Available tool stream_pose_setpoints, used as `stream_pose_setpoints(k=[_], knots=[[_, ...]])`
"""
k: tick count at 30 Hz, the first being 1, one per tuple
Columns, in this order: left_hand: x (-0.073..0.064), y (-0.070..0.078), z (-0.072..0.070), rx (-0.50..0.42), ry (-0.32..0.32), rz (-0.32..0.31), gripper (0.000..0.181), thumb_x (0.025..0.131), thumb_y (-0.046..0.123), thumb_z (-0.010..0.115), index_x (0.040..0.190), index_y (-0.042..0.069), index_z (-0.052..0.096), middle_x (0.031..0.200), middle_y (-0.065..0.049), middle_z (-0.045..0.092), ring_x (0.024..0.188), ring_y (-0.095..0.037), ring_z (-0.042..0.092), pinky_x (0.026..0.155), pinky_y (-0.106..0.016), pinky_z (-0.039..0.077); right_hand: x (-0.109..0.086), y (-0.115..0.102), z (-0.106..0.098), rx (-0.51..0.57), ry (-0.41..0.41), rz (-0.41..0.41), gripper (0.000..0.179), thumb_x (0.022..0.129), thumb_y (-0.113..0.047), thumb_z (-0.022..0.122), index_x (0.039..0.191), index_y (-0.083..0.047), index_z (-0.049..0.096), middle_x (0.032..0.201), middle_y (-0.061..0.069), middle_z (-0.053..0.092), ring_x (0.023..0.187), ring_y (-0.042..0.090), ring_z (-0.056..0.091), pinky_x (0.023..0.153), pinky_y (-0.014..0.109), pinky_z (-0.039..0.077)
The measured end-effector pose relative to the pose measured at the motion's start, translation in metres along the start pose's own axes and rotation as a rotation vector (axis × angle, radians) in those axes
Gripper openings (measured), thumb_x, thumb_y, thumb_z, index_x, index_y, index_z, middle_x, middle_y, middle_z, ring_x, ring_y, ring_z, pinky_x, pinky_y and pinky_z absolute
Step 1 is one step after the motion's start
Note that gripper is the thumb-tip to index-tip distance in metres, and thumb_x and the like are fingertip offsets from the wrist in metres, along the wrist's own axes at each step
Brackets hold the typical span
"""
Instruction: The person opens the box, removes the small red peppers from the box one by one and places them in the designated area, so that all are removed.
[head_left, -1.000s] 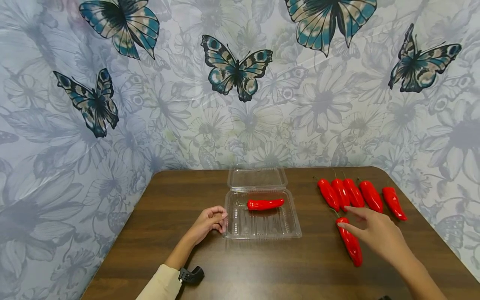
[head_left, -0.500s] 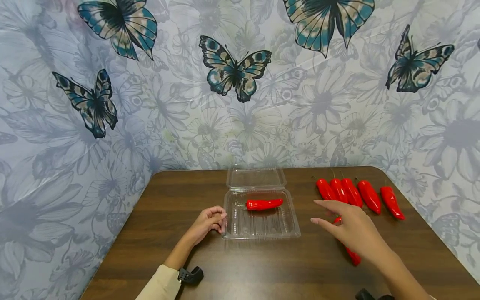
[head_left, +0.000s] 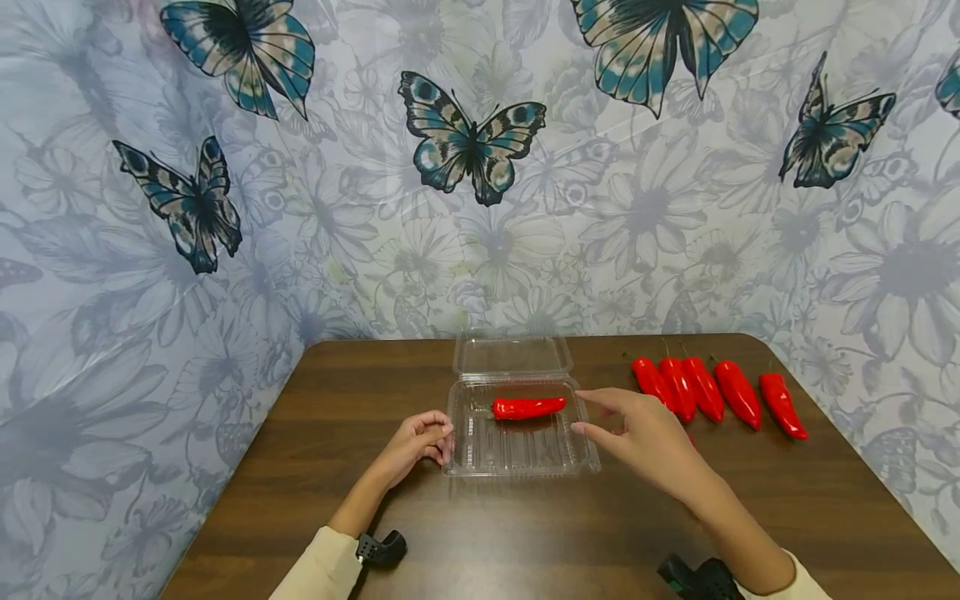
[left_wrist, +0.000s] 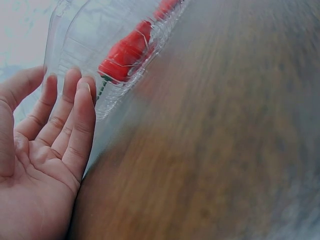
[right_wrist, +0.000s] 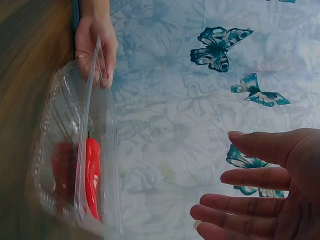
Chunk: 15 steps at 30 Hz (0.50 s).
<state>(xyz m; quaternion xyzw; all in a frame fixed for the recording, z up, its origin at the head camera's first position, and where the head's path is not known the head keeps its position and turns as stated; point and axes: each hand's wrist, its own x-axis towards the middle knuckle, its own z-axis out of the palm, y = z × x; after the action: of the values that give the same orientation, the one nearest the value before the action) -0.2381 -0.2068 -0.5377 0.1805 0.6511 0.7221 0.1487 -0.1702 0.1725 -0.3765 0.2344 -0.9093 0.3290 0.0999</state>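
Note:
A clear plastic clamshell container (head_left: 517, 454) lies on the table with its lid (head_left: 513, 357) raised at the back. Inside it is one red chili pepper (head_left: 528, 409), its stem toward the left. My left hand (head_left: 415, 440) holds the container's left rim between thumb and fingers; in the left wrist view its fingertips overlap the clear wall. My right hand (head_left: 648, 433) is over the container's right rim, its thumb and fingers apart and nothing between them. In the right wrist view the right hand's fingers (right_wrist: 250, 205) are spread.
Several red peppers (head_left: 738, 395) lie in a loose row at the right back of the brown table (head_left: 360, 375). Another pepper is mostly hidden under the right hand. A butterfly-patterned wall covering (head_left: 337, 217) stands behind the table.
My right hand has moved left, away from the peppers, to the container's right rim, carrying nothing. The left hand has stayed at the left rim.

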Motion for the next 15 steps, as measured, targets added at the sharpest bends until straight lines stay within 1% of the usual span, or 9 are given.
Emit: stream_pose_setpoints(k=[3,5,8,10,13,15], knots=[[0.001,0.001,0.001,-0.001,0.006,-0.003,0.029,0.104,0.009,0.055,0.113,-0.018,0.049,0.082,-0.003,0.065,0.066,-0.015,0.065,0.061,-0.027,0.057,0.007,-0.001,0.006,0.036,-0.017,-0.004,0.044,0.088,-0.029,0.081,0.126,-0.01,0.072,0.119,0.006,0.072,0.079,0.013,0.066,0.055,0.024,0.049],[0.001,0.002,0.001,-0.001,0.007,-0.008,0.026,0.104,0.009,0.055,0.112,-0.016,0.051,0.082,-0.002,0.065,0.066,-0.015,0.065,0.061,-0.027,0.057,0.013,0.001,0.01,0.051,-0.025,-0.02,0.043,0.088,-0.028,0.081,0.126,-0.009,0.072,0.118,0.007,0.072,0.079,0.014,0.067,0.054,0.024,0.049],[0.002,0.002,0.003,0.003,0.011,-0.011,0.024,0.104,0.009,0.055,0.111,-0.013,0.052,0.082,-0.002,0.065,0.066,-0.015,0.065,0.061,-0.027,0.057,0.023,0.007,0.017,0.09,-0.038,-0.046,0.042,0.088,-0.025,0.082,0.125,-0.01,0.072,0.117,0.007,0.073,0.081,0.012,0.066,0.058,0.024,0.051],[0.003,0.002,0.004,0.004,0.013,-0.009,0.024,0.104,0.009,0.054,0.111,-0.014,0.052,0.081,-0.002,0.065,0.066,-0.015,0.065,0.061,-0.027,0.057,0.03,0.014,0.023,0.119,-0.051,-0.062,0.041,0.088,-0.022,0.082,0.125,-0.009,0.072,0.116,0.007,0.073,0.079,0.011,0.064,0.061,0.025,0.053],[0.003,0.003,0.004,0.005,0.02,-0.008,0.027,0.104,0.008,0.054,0.112,-0.017,0.049,0.081,-0.002,0.065,0.066,-0.014,0.065,0.061,-0.027,0.057,0.039,0.025,0.032,0.162,-0.078,-0.07,0.041,0.088,-0.019,0.081,0.126,-0.009,0.072,0.119,0.008,0.073,0.084,0.014,0.067,0.069,0.027,0.057],[0.003,0.003,0.004,0.005,0.024,-0.009,0.028,0.104,0.008,0.054,0.113,-0.018,0.048,0.082,-0.002,0.065,0.066,-0.014,0.065,0.061,-0.027,0.057,0.044,0.03,0.038,0.184,-0.098,-0.073,0.041,0.089,-0.019,0.08,0.127,-0.008,0.071,0.121,0.01,0.072,0.086,0.017,0.068,0.072,0.029,0.059]])
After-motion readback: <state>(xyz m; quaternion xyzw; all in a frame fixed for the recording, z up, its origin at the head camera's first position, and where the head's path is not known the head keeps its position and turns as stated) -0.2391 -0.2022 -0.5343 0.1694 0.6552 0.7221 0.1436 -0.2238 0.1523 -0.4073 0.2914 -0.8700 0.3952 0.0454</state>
